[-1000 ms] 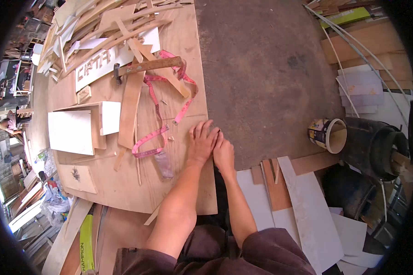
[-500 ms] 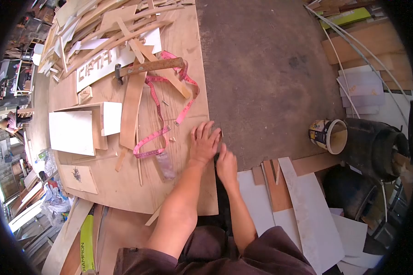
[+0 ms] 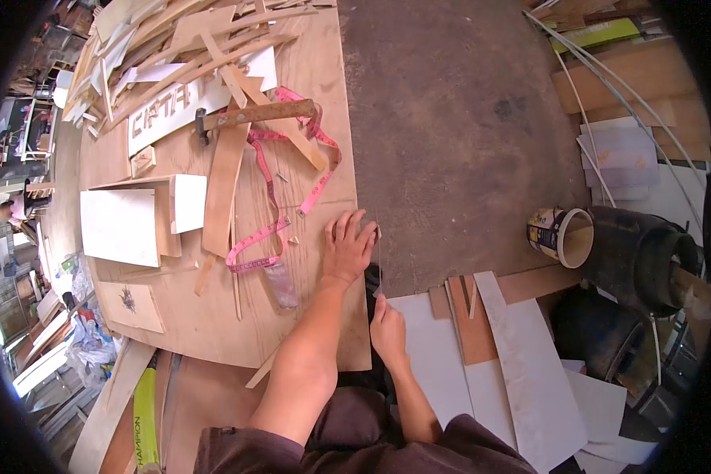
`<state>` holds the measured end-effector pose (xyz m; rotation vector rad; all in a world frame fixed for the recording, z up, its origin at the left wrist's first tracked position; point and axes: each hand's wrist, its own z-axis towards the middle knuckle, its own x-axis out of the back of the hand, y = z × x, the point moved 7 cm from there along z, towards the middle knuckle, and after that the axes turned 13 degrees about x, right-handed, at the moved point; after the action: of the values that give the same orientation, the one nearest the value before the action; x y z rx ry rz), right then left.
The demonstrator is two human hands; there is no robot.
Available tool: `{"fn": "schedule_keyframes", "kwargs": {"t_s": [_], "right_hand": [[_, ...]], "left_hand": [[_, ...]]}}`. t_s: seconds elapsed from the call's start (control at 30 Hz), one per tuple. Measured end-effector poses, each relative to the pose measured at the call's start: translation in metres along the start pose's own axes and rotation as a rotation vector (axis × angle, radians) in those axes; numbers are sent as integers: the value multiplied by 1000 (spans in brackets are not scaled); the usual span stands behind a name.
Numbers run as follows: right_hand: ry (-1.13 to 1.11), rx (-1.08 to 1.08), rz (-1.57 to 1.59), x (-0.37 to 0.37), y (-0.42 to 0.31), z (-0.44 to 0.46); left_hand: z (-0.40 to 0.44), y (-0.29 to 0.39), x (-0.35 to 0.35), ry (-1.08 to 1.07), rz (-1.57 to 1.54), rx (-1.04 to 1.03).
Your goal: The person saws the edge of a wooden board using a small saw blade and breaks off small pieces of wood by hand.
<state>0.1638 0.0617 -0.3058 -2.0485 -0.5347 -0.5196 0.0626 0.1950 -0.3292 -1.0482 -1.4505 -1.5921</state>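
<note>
My left hand [image 3: 347,249] lies on the right edge of the plywood table [image 3: 324,332], fingers slightly spread, the fingertips near a tiny piece at the edge. Below and right of it, beyond the table edge, my right hand [image 3: 388,330] is closed, pinching something thin whose line runs up toward my left hand; it is too fine to make out. A pink measuring tape [image 3: 262,162] curls over the plywood to the left. Above it a hammer [image 3: 261,113] rests across wood strips. A clear plastic piece [image 3: 280,286] lies near my left forearm.
Wood offcuts [image 3: 205,39] pile up at the upper left, near a white lettered board [image 3: 166,110] and a white box [image 3: 120,225]. At right stand a paint bucket [image 3: 574,237] and a black drum [image 3: 636,245]. A distant person [image 3: 16,207] is at far left.
My right hand has moved down and toward me, away from my left hand, and a thin line now shows between them. My left hand has stayed at the table edge.
</note>
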Motion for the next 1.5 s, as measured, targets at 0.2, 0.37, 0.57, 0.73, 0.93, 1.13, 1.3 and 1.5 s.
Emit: {"fn": "schedule_keyframes", "kwargs": {"t_s": [0.2, 0.37, 0.57, 0.73, 0.93, 1.13, 1.3, 1.5], "right_hand": [[-8, 42, 31, 11, -21, 64], [26, 149, 147, 11, -15, 59], [218, 317, 211, 8, -44, 94], [80, 74, -111, 8, -49, 92], [11, 103, -181, 11, -37, 49], [117, 311, -104, 3, -49, 89], [-2, 275, -223, 12, -51, 55], [-61, 319, -290, 5, -55, 62]], "left_hand": [[-3, 0, 0, -46, -6, 16], [-2, -1, -3, 2, 5, 2], [-2, -2, -1, 6, 22, -10], [-3, -3, -3, 65, 2, -8], [0, 0, 3, 32, -1, 12], [-2, -2, -2, 54, 11, -7], [-3, -3, -1, 30, -6, 1], [-1, -3, -1, 52, -21, -10]]}}
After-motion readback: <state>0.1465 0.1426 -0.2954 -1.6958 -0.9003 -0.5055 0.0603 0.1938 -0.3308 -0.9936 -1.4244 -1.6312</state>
